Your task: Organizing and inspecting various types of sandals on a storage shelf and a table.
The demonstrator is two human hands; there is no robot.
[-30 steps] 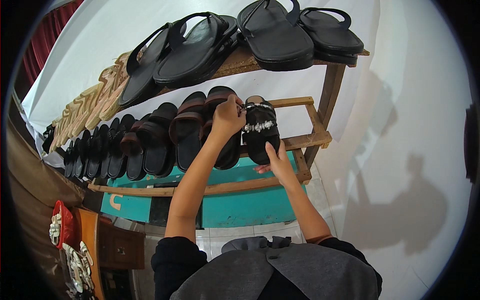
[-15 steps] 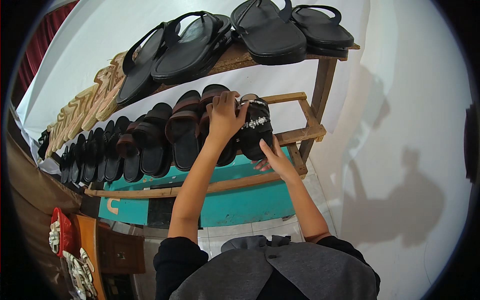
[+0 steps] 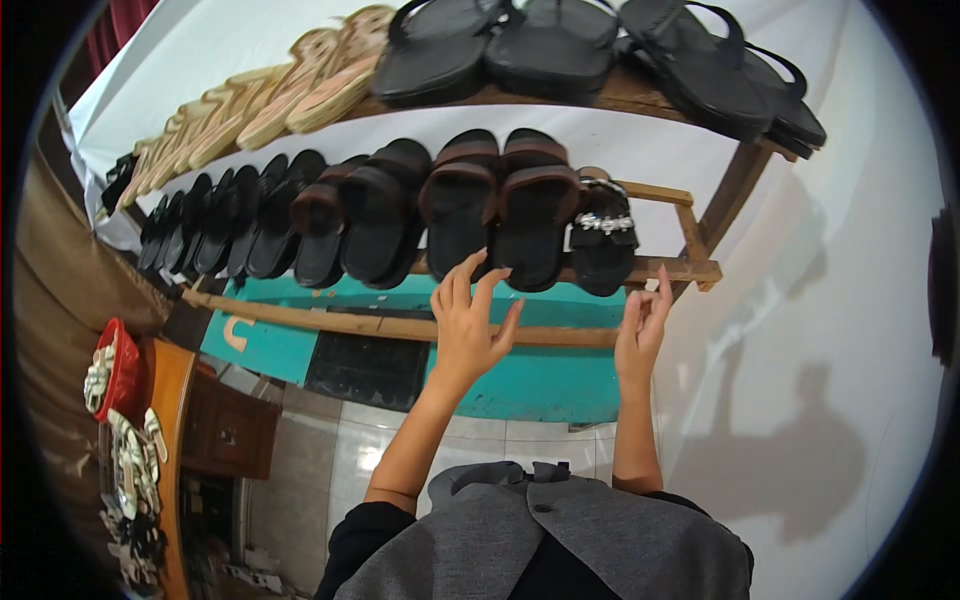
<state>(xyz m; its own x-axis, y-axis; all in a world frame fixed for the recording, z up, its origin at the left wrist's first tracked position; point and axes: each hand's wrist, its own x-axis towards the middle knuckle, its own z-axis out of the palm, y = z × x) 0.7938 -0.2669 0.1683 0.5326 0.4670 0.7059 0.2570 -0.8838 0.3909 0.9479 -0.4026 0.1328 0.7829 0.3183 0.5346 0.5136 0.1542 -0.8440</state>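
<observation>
A black sandal with a jewelled strap [image 3: 604, 245] stands at the right end of the rack's middle row. Beside it is a black slide sandal with a brown strap [image 3: 531, 225], and another brown-strapped slide [image 3: 460, 215] leans to its left. My left hand [image 3: 468, 318] is just in front of these two slides, fingers spread and holding nothing. Below and to the right of the jewelled sandal, my right hand [image 3: 640, 330] is raised with fingers apart, also bare of any object.
Large black thong sandals [image 3: 555, 50] and beige sandals [image 3: 335, 75] line the upper wooden shelf. A lower wooden bar [image 3: 400, 326] crosses before a teal panel [image 3: 530, 385]. At lower left, a red basin [image 3: 122, 370] rests on an orange table [image 3: 170, 400]. A white wall [image 3: 800, 350] bounds the right.
Both hands have let go of the jewelled sandal and drawn back toward me. It now stands on the rack by itself. The view has shifted, moving the rack rightward at its top.
</observation>
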